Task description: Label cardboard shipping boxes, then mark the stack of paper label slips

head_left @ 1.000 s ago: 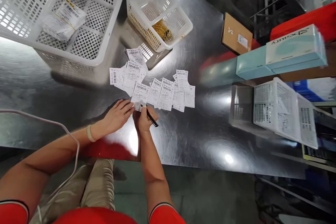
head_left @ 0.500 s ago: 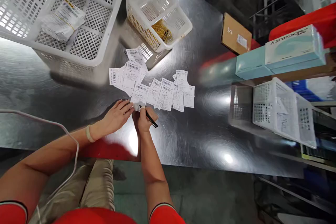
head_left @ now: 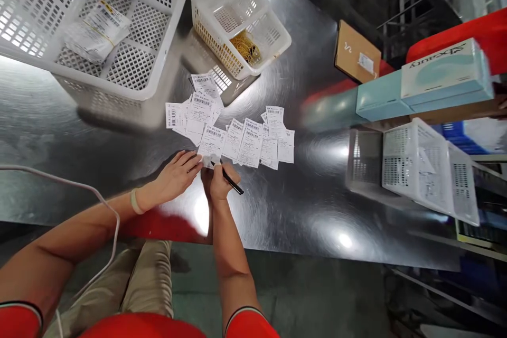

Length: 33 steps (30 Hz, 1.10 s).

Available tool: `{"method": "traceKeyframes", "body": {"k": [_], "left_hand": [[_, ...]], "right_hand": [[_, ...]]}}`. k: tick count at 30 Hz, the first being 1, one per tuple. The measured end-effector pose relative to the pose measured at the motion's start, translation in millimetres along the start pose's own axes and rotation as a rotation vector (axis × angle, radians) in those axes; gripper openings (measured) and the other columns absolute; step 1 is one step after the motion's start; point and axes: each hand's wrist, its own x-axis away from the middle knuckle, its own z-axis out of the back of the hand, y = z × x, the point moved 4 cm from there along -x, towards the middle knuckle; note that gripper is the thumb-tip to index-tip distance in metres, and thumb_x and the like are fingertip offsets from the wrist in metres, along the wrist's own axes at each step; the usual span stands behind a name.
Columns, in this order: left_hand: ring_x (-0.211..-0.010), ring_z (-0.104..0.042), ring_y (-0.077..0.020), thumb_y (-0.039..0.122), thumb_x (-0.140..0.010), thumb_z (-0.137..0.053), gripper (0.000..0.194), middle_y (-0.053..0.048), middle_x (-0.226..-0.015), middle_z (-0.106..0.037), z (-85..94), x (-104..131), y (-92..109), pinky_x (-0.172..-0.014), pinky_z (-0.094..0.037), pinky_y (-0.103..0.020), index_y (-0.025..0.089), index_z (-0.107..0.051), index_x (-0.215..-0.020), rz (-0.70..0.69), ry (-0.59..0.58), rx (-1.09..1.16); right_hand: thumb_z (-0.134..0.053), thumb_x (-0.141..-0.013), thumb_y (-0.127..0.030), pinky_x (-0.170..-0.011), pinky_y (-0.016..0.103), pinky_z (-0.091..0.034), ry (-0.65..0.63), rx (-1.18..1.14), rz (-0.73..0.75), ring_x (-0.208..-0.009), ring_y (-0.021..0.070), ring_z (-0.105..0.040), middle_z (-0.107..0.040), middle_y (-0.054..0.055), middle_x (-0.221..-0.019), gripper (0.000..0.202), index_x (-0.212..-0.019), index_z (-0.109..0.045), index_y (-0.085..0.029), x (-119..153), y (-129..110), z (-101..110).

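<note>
On a shiny metal table, my right hand (head_left: 222, 181) is closed around a black pen (head_left: 233, 180), its tip on the lower edge of a printed slip (head_left: 212, 142). My left hand (head_left: 179, 175) lies flat, fingers stretched out, with its fingertips at the lower left corner of that same slip. Several overlapping slips with barcodes spread out beyond my hands, one group (head_left: 199, 111) at the upper left and another (head_left: 250, 142) to the right.
A large white basket (head_left: 158, 71) holding a banded packet (head_left: 99, 29) stands at the upper left. Beside it is a smaller basket (head_left: 273, 58) with yellow bands. Teal boxes (head_left: 439, 76), a cardboard box (head_left: 358, 53) and white baskets (head_left: 420, 163) are at right. A cable (head_left: 95, 190) crosses my left arm.
My right hand and the pen have shifted very slightly to the right. My left hand stays at the slip's corner.
</note>
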Motion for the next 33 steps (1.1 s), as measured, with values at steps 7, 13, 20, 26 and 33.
{"method": "traceKeyframes", "body": {"k": [7, 13, 20, 26, 33], "left_hand": [[-0.159, -0.061, -0.0356, 0.011, -0.114, -0.058, 0.04, -0.016, -0.16, -0.073, -11.9, 1, 4, -0.135, -0.051, -0.057, 0.016, -0.076, -0.149, 0.01, 0.009, -0.075], [-0.147, -0.068, -0.035, 0.009, -0.112, -0.057, 0.04, -0.016, -0.158, -0.074, 9.2, -12, 3, -0.123, -0.059, -0.051, 0.014, -0.074, -0.148, -0.045, 0.025, -0.106], [-0.151, -0.066, -0.0371, 0.008, -0.114, -0.051, 0.041, -0.02, -0.151, -0.077, 51.0, -58, -72, -0.125, -0.059, -0.055, 0.01, -0.074, -0.148, 0.171, 0.094, -0.118], [-0.153, -0.066, -0.036, 0.013, -0.115, -0.055, 0.035, -0.016, -0.146, -0.081, 32.3, -35, -47, -0.126, -0.059, -0.055, 0.014, -0.08, -0.139, 0.042, -0.017, -0.055], [-0.154, -0.064, -0.0375, 0.012, -0.114, -0.053, 0.045, -0.023, -0.156, -0.074, 33.7, -35, -54, -0.127, -0.059, -0.06, 0.01, -0.073, -0.154, 0.146, 0.087, -0.029]], "right_hand": [[-0.056, -0.116, -0.046, -0.055, 0.029, -0.039, 0.12, 0.039, 0.036, -0.055, 0.0133, -0.045, -0.05, -0.004, -0.059, 0.053, -0.067, -0.05, -0.025, 0, -8, 11], [-0.045, -0.121, -0.06, -0.076, 0.034, -0.06, 0.0, 0.077, 0.222, -0.082, 0.0199, -0.073, -0.076, 0.005, -0.091, 0.052, -0.106, -0.074, -0.019, -3, -14, 3], [-0.036, -0.118, -0.072, -0.077, 0.037, -0.056, 0.039, 0.14, 0.042, -0.083, 0.0234, -0.068, -0.073, 0.01, -0.093, 0.065, -0.108, -0.071, -0.018, -24, 12, 11], [-0.023, -0.114, -0.086, -0.06, 0.032, -0.045, 0.091, 0.088, -0.013, -0.061, 0.0186, -0.056, -0.059, 0.002, -0.07, 0.077, -0.086, -0.06, -0.024, -20, 10, 18], [-0.025, -0.105, -0.095, -0.053, 0.03, -0.048, 0.073, -0.177, -0.22, -0.057, 0.0162, -0.056, -0.056, -0.001, -0.069, 0.081, -0.086, -0.061, -0.025, -10, 16, 4]]}}
